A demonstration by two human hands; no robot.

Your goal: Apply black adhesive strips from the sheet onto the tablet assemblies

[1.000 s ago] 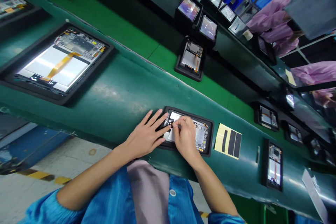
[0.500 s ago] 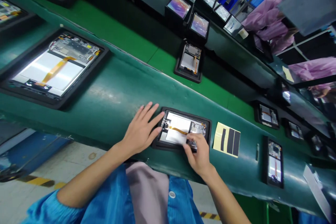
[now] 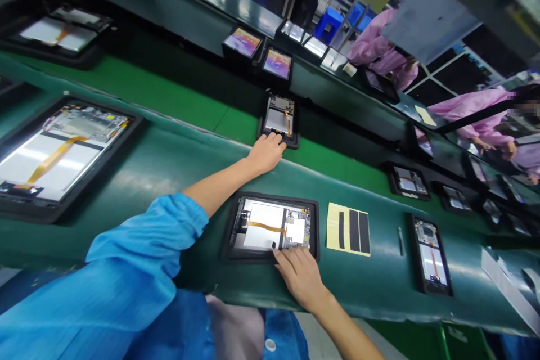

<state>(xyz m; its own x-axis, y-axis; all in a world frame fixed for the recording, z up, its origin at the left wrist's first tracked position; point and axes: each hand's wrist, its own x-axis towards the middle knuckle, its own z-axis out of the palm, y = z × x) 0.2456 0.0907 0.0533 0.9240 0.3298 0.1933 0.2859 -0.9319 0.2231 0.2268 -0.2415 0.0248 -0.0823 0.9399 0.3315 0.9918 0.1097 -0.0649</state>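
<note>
In the head view, an opened tablet [image 3: 265, 216] lies in a black foam tray [image 3: 313, 202] on the green bench before me. An orange ribbon cable crosses its pale battery. My right hand [image 3: 300, 273] rests over the tray's near edge, thumb apart from the fingers, by a small black piece [image 3: 274, 244] on the tablet. My left hand [image 3: 266, 154] reaches over the bench's far edge. Its curled fingers are at the near end of another tray [image 3: 296, 138], which carries an opened tablet [image 3: 277, 119] on the green belt.
Right of the near tray lies a yellow sheet [image 3: 333, 228] with black strips, then a thin tool [image 3: 400, 241] and another tablet [image 3: 431, 256]. A large opened tablet [image 3: 54, 146] sits at left. Beyond the belt [image 3: 236, 124], co-workers in pink sleeves [image 3: 375, 39] stand at another bench.
My left hand has left the near tablet and reached forward to the tray on the belt. My right hand has drawn back from over the tablet to its near edge.
</note>
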